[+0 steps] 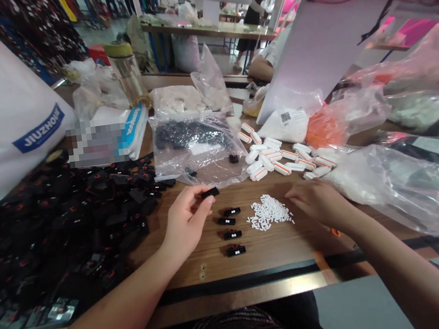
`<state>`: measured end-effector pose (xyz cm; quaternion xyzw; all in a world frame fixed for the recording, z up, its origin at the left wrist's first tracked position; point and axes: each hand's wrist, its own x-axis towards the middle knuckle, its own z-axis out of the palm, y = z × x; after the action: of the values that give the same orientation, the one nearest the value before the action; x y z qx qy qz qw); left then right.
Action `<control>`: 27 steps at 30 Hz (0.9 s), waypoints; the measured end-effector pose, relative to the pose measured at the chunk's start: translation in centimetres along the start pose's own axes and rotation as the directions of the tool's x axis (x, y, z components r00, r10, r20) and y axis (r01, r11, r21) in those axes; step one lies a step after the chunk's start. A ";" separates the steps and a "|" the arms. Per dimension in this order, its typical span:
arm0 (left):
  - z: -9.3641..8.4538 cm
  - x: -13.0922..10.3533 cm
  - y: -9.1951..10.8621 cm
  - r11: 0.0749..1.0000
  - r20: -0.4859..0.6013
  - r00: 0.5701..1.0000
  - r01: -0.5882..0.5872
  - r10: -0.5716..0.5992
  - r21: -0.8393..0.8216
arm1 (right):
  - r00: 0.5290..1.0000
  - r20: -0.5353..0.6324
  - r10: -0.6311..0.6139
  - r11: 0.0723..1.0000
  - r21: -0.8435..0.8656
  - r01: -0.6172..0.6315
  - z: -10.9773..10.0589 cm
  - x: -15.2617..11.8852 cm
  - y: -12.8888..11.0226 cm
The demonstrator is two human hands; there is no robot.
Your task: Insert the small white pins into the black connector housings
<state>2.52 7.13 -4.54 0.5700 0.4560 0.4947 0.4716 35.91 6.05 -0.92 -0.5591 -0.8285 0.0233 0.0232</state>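
Note:
Between the thumb and fingers of my left hand point(188, 214) is a small black plastic connector housing point(210, 192), held above the wooden table. Several similar black connector housings point(233, 235) lie in a column to the right of that hand, with pairs of white dots on their near sides. A pile of tiny white plastic pegs point(268, 212) is spread beside them. At the pile's right edge, my right hand point(317, 200) has its fingers curled together; whatever they hold, if anything, is too small to make out.
A large heap of black parts point(103, 201) covers the left. Behind my hands lies a clear bag of black parts point(195, 135). White pieces with orange stripes point(279, 159) are scattered beyond the pegs. Plastic bags point(399, 178) crowd the right, and a bottle point(127, 74) stands at the back.

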 end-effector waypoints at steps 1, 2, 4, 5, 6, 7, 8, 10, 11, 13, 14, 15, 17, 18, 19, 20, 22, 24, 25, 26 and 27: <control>0.0 0.0 0.0 1.000 0.001 1.000 0.000 0.000 0.000 | 1.000 0.003 -0.012 1.000 -0.001 0.012 0.1 -0.2 0.2; 0.0 0.0 0.0 1.000 0.001 1.000 -0.001 0.001 -0.001 | 1.000 0.006 -0.019 1.000 -0.005 0.019 0.1 -0.3 0.4; 0.0 0.0 0.0 1.000 0.001 1.000 -0.003 0.003 -0.003 | 0.999 0.013 -0.042 0.999 -0.022 0.042 0.1 -0.7 0.6; 0.0 0.0 0.1 1.000 0.001 1.000 -0.004 0.004 -0.003 | 0.998 0.015 -0.055 0.998 -0.026 0.056 0.1 -0.9 0.6; 0.0 0.0 0.1 1.000 0.000 1.000 -0.005 0.005 -0.002 | 0.998 0.011 -0.067 0.997 -0.025 0.068 0.1 -1.0 0.6; 0.1 0.0 0.1 1.000 -0.001 1.000 -0.005 0.005 -0.001 | 0.997 0.002 -0.074 0.997 -0.015 0.074 0.0 -1.2 0.6; 0.1 0.0 0.1 1.000 -0.003 1.000 -0.005 0.005 -0.001 | 0.997 -0.011 -0.071 0.997 0.004 0.071 0.0 -1.4 0.6; 0.1 0.0 0.1 1.000 -0.004 1.000 -0.005 0.005 -0.001 | 0.999 -0.042 -0.010 0.998 0.054 0.012 -0.1 -1.7 0.5; 0.1 0.0 0.1 1.000 -0.003 1.000 -0.005 0.005 -0.001 | 0.998 -0.051 0.044 0.997 0.073 -0.040 -0.1 -1.8 0.5; 0.1 0.0 0.1 1.000 0.003 1.000 -0.007 0.007 -0.003 | 0.985 -0.048 0.164 0.984 0.081 -0.160 0.0 -2.0 0.2; 0.1 0.0 0.0 1.000 0.007 1.000 -0.009 0.010 -0.004 | 0.977 -0.043 0.211 0.976 0.071 -0.208 0.1 -2.1 0.1; 0.1 0.1 0.0 1.000 0.010 1.000 -0.013 0.013 -0.006 | 0.970 -0.039 0.241 0.969 0.061 -0.238 0.2 -2.1 0.0; 0.1 0.1 -0.1 1.000 0.016 1.000 -0.023 0.023 -0.008 | 0.964 -0.045 0.261 0.965 0.048 -0.259 0.6 -2.2 -0.3; 0.1 0.1 -0.1 1.000 0.017 0.999 -0.029 0.029 -0.007 | 0.962 -0.057 0.267 0.963 0.044 -0.265 0.8 -2.3 -0.4; 0.1 0.1 -0.2 0.999 0.018 0.999 -0.037 0.037 -0.003 | 0.957 -0.069 0.280 0.960 0.047 -0.277 1.0 -2.3 -0.4; 0.1 0.1 -0.3 0.999 0.019 0.999 -0.048 0.048 0.004 | 0.950 -0.078 0.302 0.953 0.063 -0.298 1.2 -2.4 -0.5; 0.1 0.1 -0.4 0.996 0.019 0.997 -0.081 0.081 0.031 | 0.930 -0.080 0.360 0.927 0.140 -0.347 1.5 -2.5 -0.5; 0.1 0.1 -0.4 0.990 0.023 0.992 -0.122 0.120 0.067 | 0.909 -0.084 0.407 0.892 0.252 -0.376 1.5 -2.2 -0.9; 0.1 0.1 -0.3 0.986 0.028 0.990 -0.142 0.140 0.083 | 0.906 -0.094 0.413 0.878 0.306 -0.369 1.4 -1.9 -1.4; 0.1 0.1 -0.2 0.982 0.034 0.986 -0.163 0.161 0.098 | 0.907 -0.116 0.404 0.868 0.361 -0.341 1.1 -1.5 -2.1; 0.1 0.1 -0.1 0.976 0.041 0.982 -0.186 0.182 0.112 | 0.913 -0.147 0.381 0.862 0.415 -0.292 0.7 -1.0 -3.0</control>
<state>2.62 7.19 -4.62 0.6433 0.4219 0.5005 0.3970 33.51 4.00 -1.41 -0.6793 -0.6884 0.1256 0.2210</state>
